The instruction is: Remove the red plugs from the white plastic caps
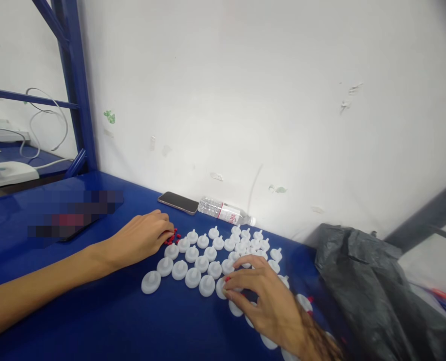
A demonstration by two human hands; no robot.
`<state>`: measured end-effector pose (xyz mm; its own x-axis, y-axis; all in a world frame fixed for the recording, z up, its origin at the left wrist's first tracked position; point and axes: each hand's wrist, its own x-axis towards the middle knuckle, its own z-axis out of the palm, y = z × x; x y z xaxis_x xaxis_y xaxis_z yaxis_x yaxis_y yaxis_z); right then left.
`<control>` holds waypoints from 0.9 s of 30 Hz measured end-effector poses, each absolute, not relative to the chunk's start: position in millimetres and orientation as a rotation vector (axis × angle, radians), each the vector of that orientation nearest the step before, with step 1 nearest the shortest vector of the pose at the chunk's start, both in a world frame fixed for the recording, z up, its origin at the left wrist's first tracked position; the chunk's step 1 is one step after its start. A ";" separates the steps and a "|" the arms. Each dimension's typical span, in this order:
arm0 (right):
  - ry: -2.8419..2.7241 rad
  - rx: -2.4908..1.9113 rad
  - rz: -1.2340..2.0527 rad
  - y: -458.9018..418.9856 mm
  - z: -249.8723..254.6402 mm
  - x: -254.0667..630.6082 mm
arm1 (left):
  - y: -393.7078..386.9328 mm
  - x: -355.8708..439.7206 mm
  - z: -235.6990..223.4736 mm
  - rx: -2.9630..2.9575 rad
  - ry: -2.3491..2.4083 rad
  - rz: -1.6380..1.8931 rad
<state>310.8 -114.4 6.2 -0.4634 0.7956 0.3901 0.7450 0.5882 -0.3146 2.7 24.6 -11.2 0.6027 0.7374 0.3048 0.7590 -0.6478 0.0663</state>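
White round plastic parts with a short upright stem, such as this white part (206, 285), stand in loose rows on the blue tabletop (106, 321). My left hand (147, 236) reaches to a small pile of red pieces (175, 236) behind the rows. Its fingers are bent together at the pile; what lies between the fingertips is hidden. Over the right side of the rows, my right hand (268, 296) pinches a small red cap (228, 279) between thumb and fingers. That cap is at the stem of a white part (220, 289); whether it sits on the stem I cannot tell.
A phone (178, 202) and a clear bottle (226, 211) lie along the wall. To the right is a black plastic bag (361, 286). A dark, partly blurred flat object (80, 215) lies at the left. Blue frame posts (76, 85) rise beyond it.
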 end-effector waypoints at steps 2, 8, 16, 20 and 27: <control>-2.300 -1.217 0.157 -114.7 9.1 310.7 | 23.5 3.1 -10.3 -2.746 -1.284 -0.487; -2.216 -1.180 0.174 -115.3 16.0 308.0 | 14.3 8.7 -1.0 -2.706 -1.254 -0.617; -2.158 -1.217 0.224 -121.5 12.3 289.8 | -20.6 25.7 12.3 -2.746 -0.828 -0.916; -2.122 -1.111 0.047 -126.3 5.9 273.4 | -39.1 32.2 10.3 -2.753 -0.556 -0.860; -2.136 -0.927 -0.016 -131.0 4.1 259.6 | -52.3 35.9 10.8 -2.826 -0.314 -0.645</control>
